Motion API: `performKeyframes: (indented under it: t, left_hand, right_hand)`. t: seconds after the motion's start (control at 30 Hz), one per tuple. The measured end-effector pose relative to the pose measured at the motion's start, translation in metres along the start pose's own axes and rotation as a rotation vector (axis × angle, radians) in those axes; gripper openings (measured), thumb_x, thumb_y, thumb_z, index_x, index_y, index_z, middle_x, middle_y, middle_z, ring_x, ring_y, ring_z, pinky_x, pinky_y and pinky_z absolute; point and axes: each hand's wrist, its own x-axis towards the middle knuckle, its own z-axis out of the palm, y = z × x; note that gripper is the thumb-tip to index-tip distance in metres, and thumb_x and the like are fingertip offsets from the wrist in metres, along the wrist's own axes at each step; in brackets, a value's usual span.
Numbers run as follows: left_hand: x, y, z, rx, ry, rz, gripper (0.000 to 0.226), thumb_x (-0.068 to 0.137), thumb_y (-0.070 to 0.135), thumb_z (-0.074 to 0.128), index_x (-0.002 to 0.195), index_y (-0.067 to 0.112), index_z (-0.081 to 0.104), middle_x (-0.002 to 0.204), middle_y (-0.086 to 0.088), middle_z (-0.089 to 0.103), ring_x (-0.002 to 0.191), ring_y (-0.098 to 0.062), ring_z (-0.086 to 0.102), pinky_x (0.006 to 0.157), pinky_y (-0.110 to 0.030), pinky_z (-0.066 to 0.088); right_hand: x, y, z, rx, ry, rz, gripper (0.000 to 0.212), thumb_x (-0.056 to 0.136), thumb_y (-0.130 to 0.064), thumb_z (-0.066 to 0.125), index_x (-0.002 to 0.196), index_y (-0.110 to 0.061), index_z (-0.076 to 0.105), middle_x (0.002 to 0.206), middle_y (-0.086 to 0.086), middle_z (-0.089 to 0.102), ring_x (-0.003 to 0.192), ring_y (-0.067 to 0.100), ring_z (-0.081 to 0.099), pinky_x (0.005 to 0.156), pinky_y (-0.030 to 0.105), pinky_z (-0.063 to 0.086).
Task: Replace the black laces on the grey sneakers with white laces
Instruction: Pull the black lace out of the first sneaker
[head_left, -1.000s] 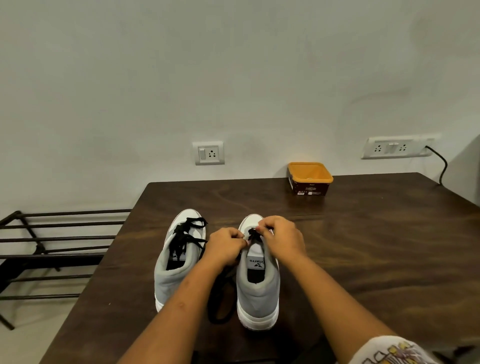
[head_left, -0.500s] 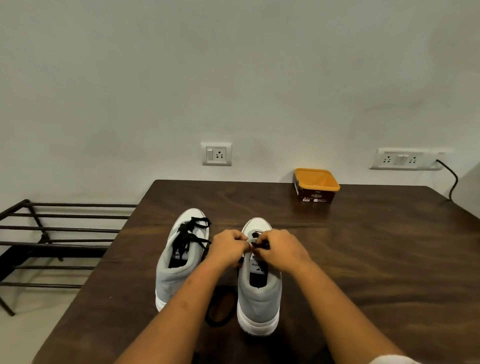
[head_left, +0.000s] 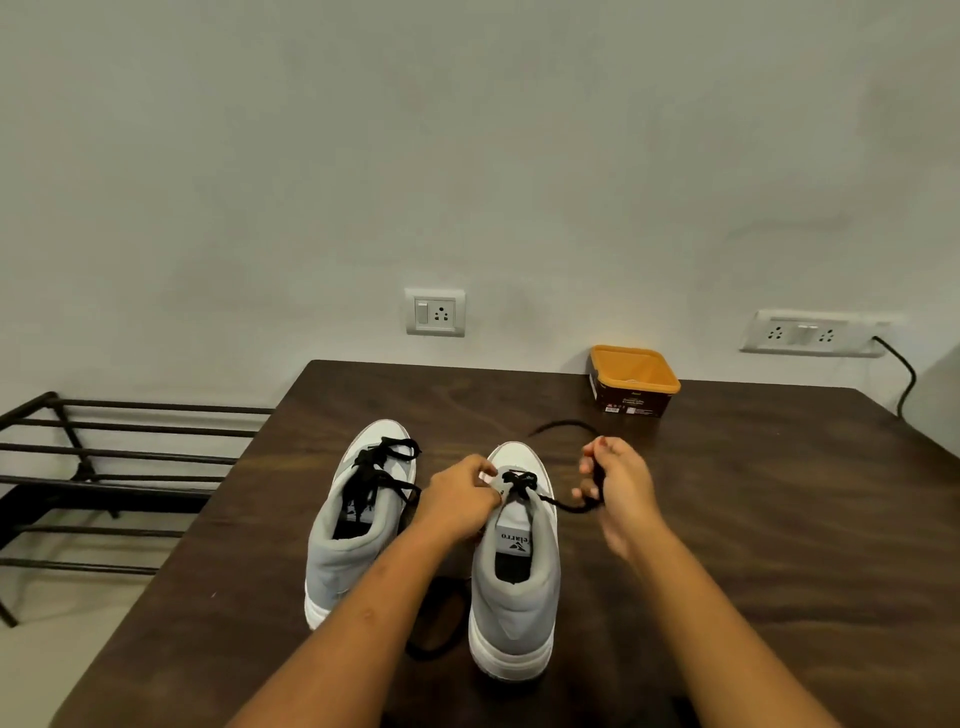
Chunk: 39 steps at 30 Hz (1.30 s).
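- Pinching the lace (head_left: 560, 502), the right hand (head_left: 618, 483) holds it out just beside the shoe (head_left: 514, 566) on the counter (head_left: 753, 519).
- Left hand (head_left: 457, 499) grips the shoe by its eyelets, bracing it.
- Best now: draw straight outward, one eyelet at a time, shoe pinned.

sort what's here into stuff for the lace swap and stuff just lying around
For the job: right sneaker, its black lace gripped by the right hand, left hand holding that sneaker, left sneaker laced in black.
Lying about: orange tub, metal rack, wall sockets.
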Motion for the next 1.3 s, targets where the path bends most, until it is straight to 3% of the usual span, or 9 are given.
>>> performKeyframes:
  t: [0.17, 0.27, 0.37, 0.5, 0.67, 0.9, 1.03, 1.2, 1.3]
  left_hand:
    - [-0.006, 0.007, 0.011, 0.469, -0.018, 0.204, 0.045, 0.091, 0.02, 0.039, 0.13, 0.042, 0.046, 0.131, -0.002, 0.057, 0.116, -0.032, 0.053, 0.091, -0.039, 0.045]
    - [-0.007, 0.009, 0.018, 0.586, 0.014, 0.24, 0.045, 0.093, 0.021, 0.036, 0.131, 0.041, 0.047, 0.133, 0.0, 0.054, 0.113, -0.032, 0.055, 0.086, -0.038, 0.045]
    - [-0.006, 0.009, 0.022, 0.665, 0.059, 0.284, 0.039, 0.093, 0.022, 0.038, 0.129, 0.032, 0.048, 0.129, -0.001, 0.054, 0.108, -0.032, 0.057, 0.08, -0.037, 0.045]
    - [-0.004, 0.009, 0.027, 0.738, 0.154, 0.348, 0.02, 0.094, 0.023, 0.044, 0.113, 0.023, 0.048, 0.112, -0.003, 0.056, 0.095, -0.031, 0.061, 0.066, -0.035, 0.041]
    - [-0.001, 0.01, 0.03, 0.759, 0.223, 0.401, 0.016, 0.097, 0.022, 0.039, 0.107, 0.021, 0.051, 0.113, -0.003, 0.05, 0.089, -0.03, 0.061, 0.061, -0.033, 0.039]
    - [0.005, -0.006, 0.024, 0.407, 0.174, 0.401, 0.003, 0.093, 0.023, 0.045, 0.095, 0.024, 0.048, 0.107, 0.005, 0.051, 0.088, -0.026, 0.057, 0.07, -0.037, 0.045]
    - [0.009, -0.009, 0.028, 0.186, 0.161, 0.345, 0.006, 0.09, 0.019, 0.053, 0.085, 0.02, 0.051, 0.1, 0.006, 0.056, 0.091, -0.017, 0.055, 0.078, -0.034, 0.043]
    - [0.012, -0.007, 0.035, -0.141, 0.137, 0.24, 0.017, 0.088, 0.004, 0.056, 0.077, 0.016, 0.053, 0.09, 0.005, 0.05, 0.091, -0.018, 0.053, 0.084, -0.031, 0.044]
    - [0.013, -0.004, 0.029, -0.413, 0.004, 0.142, 0.024, 0.095, 0.003, 0.048, 0.075, 0.017, 0.052, 0.09, -0.006, 0.051, 0.078, -0.014, 0.051, 0.068, -0.023, 0.045]
  right_hand:
    - [0.016, 0.017, -0.011, -0.304, 0.2, 0.045, 0.028, 0.1, -0.005, 0.037, 0.119, -0.012, 0.055, 0.08, 0.009, 0.054, 0.058, 0.016, 0.045, 0.053, 0.031, 0.047]
    - [0.022, 0.019, -0.02, -0.629, 0.28, -0.001, 0.042, 0.094, -0.004, 0.042, 0.133, -0.016, 0.049, 0.12, 0.013, 0.057, 0.09, 0.027, 0.061, 0.08, 0.038, 0.05]
    - [0.02, 0.019, -0.017, -1.098, 0.125, 0.041, 0.043, 0.091, -0.026, 0.052, 0.134, -0.026, 0.051, 0.137, 0.007, 0.049, 0.122, 0.031, 0.049, 0.099, 0.036, 0.04]
    - [0.007, 0.016, 0.0, -1.155, -0.121, 0.084, 0.027, 0.086, -0.043, 0.059, 0.107, -0.027, 0.067, 0.116, 0.0, 0.066, 0.103, 0.021, 0.061, 0.09, 0.034, 0.051]
    - [-0.001, 0.012, 0.007, -1.014, -0.21, -0.009, 0.021, 0.086, -0.021, 0.055, 0.098, -0.021, 0.071, 0.103, 0.0, 0.068, 0.091, 0.016, 0.062, 0.078, 0.029, 0.051]
    - [-0.001, 0.017, -0.002, -0.787, -0.312, -0.002, 0.024, 0.084, -0.022, 0.062, 0.107, -0.025, 0.069, 0.073, -0.01, 0.061, 0.057, 0.005, 0.053, 0.053, 0.02, 0.042]
    - [0.0, 0.019, -0.004, -0.933, -0.354, -0.058, 0.038, 0.074, -0.041, 0.072, 0.11, -0.033, 0.065, 0.1, -0.008, 0.067, 0.093, 0.01, 0.062, 0.087, 0.031, 0.052]
    - [-0.001, 0.024, 0.0, -1.12, -0.301, -0.1, 0.037, 0.077, -0.037, 0.065, 0.114, -0.035, 0.061, 0.107, -0.006, 0.067, 0.098, 0.016, 0.062, 0.08, 0.027, 0.048]
    - [-0.002, 0.027, 0.003, -1.16, -0.209, -0.156, 0.021, 0.085, -0.036, 0.056, 0.106, -0.032, 0.062, 0.103, -0.001, 0.068, 0.096, 0.022, 0.06, 0.074, 0.026, 0.042]
